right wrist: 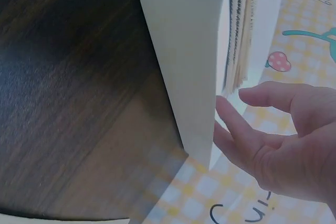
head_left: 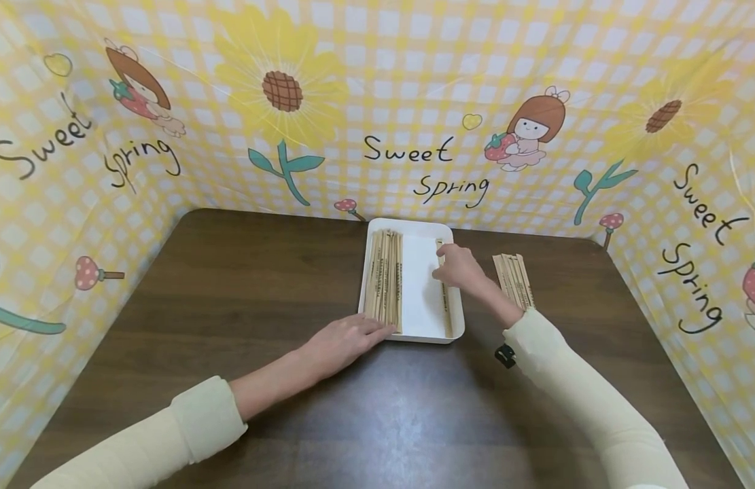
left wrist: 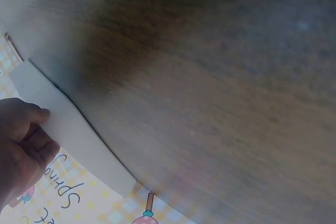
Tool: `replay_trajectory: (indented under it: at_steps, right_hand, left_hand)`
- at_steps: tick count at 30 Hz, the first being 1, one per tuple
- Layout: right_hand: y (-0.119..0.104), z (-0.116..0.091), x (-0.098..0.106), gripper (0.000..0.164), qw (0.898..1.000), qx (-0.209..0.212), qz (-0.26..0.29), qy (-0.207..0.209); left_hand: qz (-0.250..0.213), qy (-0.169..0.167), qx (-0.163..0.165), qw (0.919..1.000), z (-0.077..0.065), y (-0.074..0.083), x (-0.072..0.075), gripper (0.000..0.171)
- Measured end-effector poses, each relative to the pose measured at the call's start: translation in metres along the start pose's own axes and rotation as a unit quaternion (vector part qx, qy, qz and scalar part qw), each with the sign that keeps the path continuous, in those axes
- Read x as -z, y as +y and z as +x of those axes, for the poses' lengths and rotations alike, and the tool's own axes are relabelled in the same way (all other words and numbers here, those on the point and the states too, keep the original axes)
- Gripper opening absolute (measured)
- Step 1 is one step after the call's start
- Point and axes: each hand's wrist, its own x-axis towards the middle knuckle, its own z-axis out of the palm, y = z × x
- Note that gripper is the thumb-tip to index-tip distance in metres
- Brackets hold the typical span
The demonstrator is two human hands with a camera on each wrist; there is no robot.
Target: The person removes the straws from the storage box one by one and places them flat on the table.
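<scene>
A white tray (head_left: 420,285) stands on the table, a row of slim brown printed paper-wrapped sticks (head_left: 384,282), shaped like wrapped chopsticks, along its left side. One more paper-wrapped stick (head_left: 447,312) lies along the right wall. My left hand (head_left: 346,339) holds the tray's near left corner, thumb on the outer wall (left wrist: 79,135). Over the right wall reaches my right hand (head_left: 463,266), by the far end of the single stick. In the right wrist view the thumb of that hand (right wrist: 299,145) stands apart from its fingers; the tray wall hides some fingertips.
A smaller bunch of paper-wrapped sticks (head_left: 514,280) lies on the table right of the tray, partly behind the right forearm. The brown wooden table (head_left: 261,272) ends at a yellow checked cloth (head_left: 401,102) at the back and sides.
</scene>
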Motion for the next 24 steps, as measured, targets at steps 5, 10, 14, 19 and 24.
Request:
replay_trajectory:
  at_steps: [5,10,14,19,24]
  right_hand:
    - [-0.005,0.001,-0.005,0.044,1.0,0.002,-0.027,-0.009]
    - [-0.007,0.001,-0.009,0.009,1.0,0.001,-0.025,-0.017]
    - [-0.008,0.003,-0.014,0.018,0.999,0.007,-0.027,-0.018]
    - [-0.009,0.008,-0.023,0.031,0.998,0.006,-0.05,-0.029]
    - [-0.01,0.014,-0.03,0.031,0.997,0.002,-0.062,-0.035]
  left_hand:
    - [0.004,-0.002,0.001,1.0,0.0,0.001,0.001,0.046]
    - [0.005,-0.003,0.0,1.0,0.0,0.0,0.001,0.047]
    - [0.004,-0.004,0.001,1.0,0.0,0.0,0.001,0.047]
    - [0.001,-0.006,0.004,1.0,0.0,0.0,0.001,0.046]
    - [0.0,-0.006,0.004,1.0,0.0,0.001,0.001,0.046]
